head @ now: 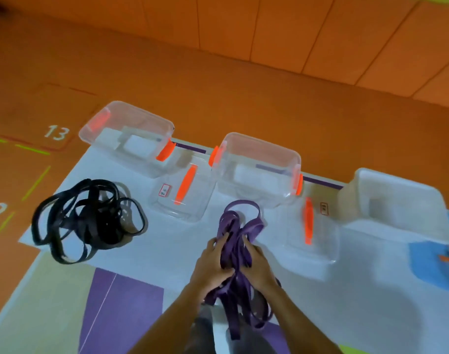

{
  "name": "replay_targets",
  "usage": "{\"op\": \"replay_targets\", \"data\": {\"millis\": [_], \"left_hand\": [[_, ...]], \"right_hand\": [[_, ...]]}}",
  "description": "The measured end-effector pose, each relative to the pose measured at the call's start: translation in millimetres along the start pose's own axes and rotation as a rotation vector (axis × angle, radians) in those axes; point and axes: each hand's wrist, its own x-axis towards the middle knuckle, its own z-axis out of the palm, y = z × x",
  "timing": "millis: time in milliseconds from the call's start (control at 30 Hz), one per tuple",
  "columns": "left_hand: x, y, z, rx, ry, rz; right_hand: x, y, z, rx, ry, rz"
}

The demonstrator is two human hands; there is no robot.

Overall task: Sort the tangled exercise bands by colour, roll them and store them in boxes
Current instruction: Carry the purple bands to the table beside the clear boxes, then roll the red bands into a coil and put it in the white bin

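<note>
Sorting looks nearly done, I judge; rolling comes next. Floor mat (167, 251) carries the open middle box (259, 149), with the black bands (88, 218) heaped well to its left. Purple bands (233, 226) sit just in front of that box, their long axis running from it back toward me, loop ends pointing at it. Left grip (213, 261) and right grip (256, 261) curl round the bundle from either side. Next I should probably free a single band and straighten it.
</note>
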Motion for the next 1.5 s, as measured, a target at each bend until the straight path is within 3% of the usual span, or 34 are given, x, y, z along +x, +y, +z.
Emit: {"op": "replay_targets", "data": {"millis": [200,367,467,633,733,900,1167,1500], "left_hand": [[9.5,-24.9,-4.7,-0.094,-0.011,0.041],[26.1,-18.4,-18.2,-0.125,0.06,0.174],[28.2,-23.9,-24.0,-0.133,0.121,0.163],[23.0,-34.7,-38.2,0.299,0.066,0.051],[17.5,-36.7,-48.1,0.47,0.043,0.023],[-1.4,-25.8,-53.9,0.638,0.183,0.221],[-25.0,46.1,-13.8,0.832,0.026,0.484],[-81.3,199.3,144.6,0.917,-0.004,0.756]], "right_hand": [[6.0,-11.0,16.3,-0.081,0.059,0.115],[17.7,-18.8,13.0,-0.05,0.168,0.04],[23.0,-25.5,14.0,-0.085,0.217,-0.029],[9.7,-23.4,22.5,-0.391,0.21,0.016],[-8.0,-22.1,22.6,-0.379,0.255,0.07],[-39.5,-13.2,8.7,-0.444,0.265,0.08],[-115.2,29.2,-35.7,-0.527,0.457,0.194],[-254.0,164.1,-134.2,-0.484,0.646,0.3]]}}
